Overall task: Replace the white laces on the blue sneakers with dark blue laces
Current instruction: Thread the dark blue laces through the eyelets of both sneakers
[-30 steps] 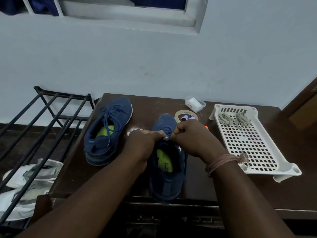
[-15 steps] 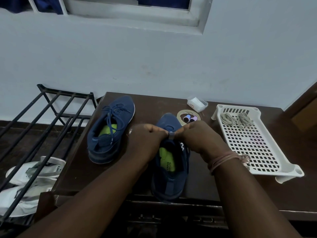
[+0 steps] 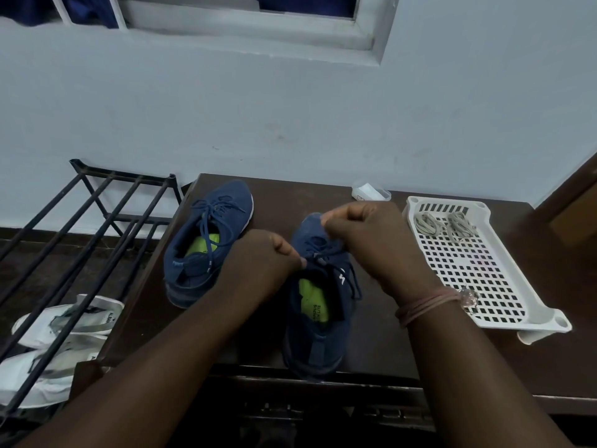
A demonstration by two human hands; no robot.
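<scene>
Two blue sneakers stand on a dark wooden table (image 3: 381, 334). The left sneaker (image 3: 206, 240) carries a dark blue lace through its eyelets. The right sneaker (image 3: 318, 321) sits in front of me, heel toward me, with a dark blue lace (image 3: 326, 252) crossing its tongue. My left hand (image 3: 268, 257) pinches one end of that lace at the shoe's left side. My right hand (image 3: 368, 240) is curled above the toe and pinches the other strand. Two bundles of white laces (image 3: 444, 223) lie in the white tray (image 3: 504, 305).
A small clear plastic box (image 3: 370, 190) sits at the table's back edge by the wall. A black metal shoe rack (image 3: 80, 240) stands to the left, with white sneakers (image 3: 55, 337) on the floor beneath it. The table's front edge is near my forearms.
My hands, which met over the tongue, have drawn apart. The right hand has risen up and back over the toe, pulling the lace taut. The left hand stays by the eyelets.
</scene>
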